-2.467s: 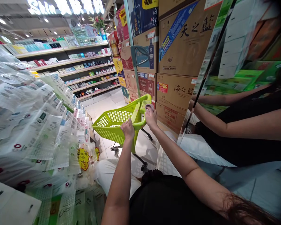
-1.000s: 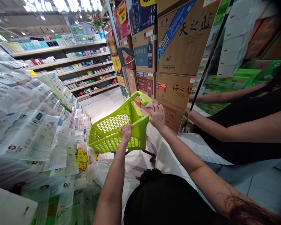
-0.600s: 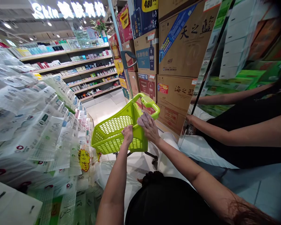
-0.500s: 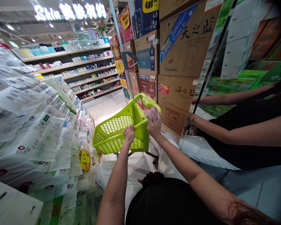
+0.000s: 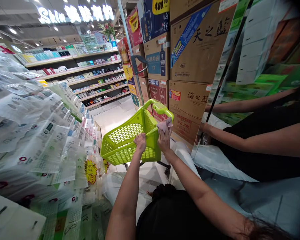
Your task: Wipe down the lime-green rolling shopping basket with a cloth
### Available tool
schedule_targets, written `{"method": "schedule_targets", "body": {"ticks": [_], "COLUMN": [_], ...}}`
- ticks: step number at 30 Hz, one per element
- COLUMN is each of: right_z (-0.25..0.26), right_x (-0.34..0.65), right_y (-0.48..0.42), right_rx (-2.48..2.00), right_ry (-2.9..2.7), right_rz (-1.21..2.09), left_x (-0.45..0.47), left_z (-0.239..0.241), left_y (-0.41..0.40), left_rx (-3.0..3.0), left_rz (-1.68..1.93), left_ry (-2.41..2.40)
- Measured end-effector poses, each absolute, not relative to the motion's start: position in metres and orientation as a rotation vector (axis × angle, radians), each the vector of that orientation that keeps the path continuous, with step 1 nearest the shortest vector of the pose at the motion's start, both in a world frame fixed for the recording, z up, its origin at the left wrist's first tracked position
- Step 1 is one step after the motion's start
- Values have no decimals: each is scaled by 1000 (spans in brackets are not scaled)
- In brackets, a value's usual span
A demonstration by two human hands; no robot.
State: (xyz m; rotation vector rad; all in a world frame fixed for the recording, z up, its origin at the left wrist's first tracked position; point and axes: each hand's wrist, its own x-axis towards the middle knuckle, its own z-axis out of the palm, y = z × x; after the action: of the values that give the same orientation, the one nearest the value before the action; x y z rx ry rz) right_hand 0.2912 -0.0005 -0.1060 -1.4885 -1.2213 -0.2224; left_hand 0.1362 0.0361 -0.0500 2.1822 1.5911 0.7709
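A lime-green shopping cart with perforated basket walls stands in front of me. My left hand is closed over the top of its near side rim. At the handle end, my right hand is closed on a pale pink cloth. The cloth lies against the cart's corner, just below the green handle. Some of the right fingers are hidden behind the cloth. Through the holes and over the rim, no goods show inside the basket.
Stacked cardboard cartons rise on the right beside a mirrored panel. Plastic-wrapped packs with a yellow price tag crowd the left. Shelves of small boxes stand behind. A metal pole with a dark handle leans near the cartons.
The right hand and the cloth have moved slightly down from the handle toward the basket's corner. The cart and my left hand have shifted a little to the right.
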Motion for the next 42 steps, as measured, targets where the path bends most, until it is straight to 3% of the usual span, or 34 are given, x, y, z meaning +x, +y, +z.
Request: {"method": "schedule_targets", "body": {"ticks": [4, 10, 18, 25, 32, 38, 42], "right_z": [-105, -161, -114, -171, -127, -159, -140], "right_x": [286, 248, 250, 225, 237, 229, 239], "right_y": [11, -10, -6, -21, -8, -21, -14], "right_rx": [-1495, -1481, -1439, -1520, -1370, -1442, -1383], "right_ry": [-978, -898, -857, -873, -799, -862, -840], "right_rz": [-149, 74, -15, 82, 22, 101, 56], "left_x": [140, 135, 127, 122, 123, 122, 121], "left_z": [-52, -52, -54, -54, -53, -52, -51], "left_y": [38, 39, 44, 42, 42, 41, 40], "left_rx": [2181, 2182, 2161, 2163, 2144, 2160, 2171], "left_rz": [777, 767, 793, 797, 795, 791, 786], "left_ry": [1603, 1608, 1607, 1626, 1632, 1632, 1617]}}
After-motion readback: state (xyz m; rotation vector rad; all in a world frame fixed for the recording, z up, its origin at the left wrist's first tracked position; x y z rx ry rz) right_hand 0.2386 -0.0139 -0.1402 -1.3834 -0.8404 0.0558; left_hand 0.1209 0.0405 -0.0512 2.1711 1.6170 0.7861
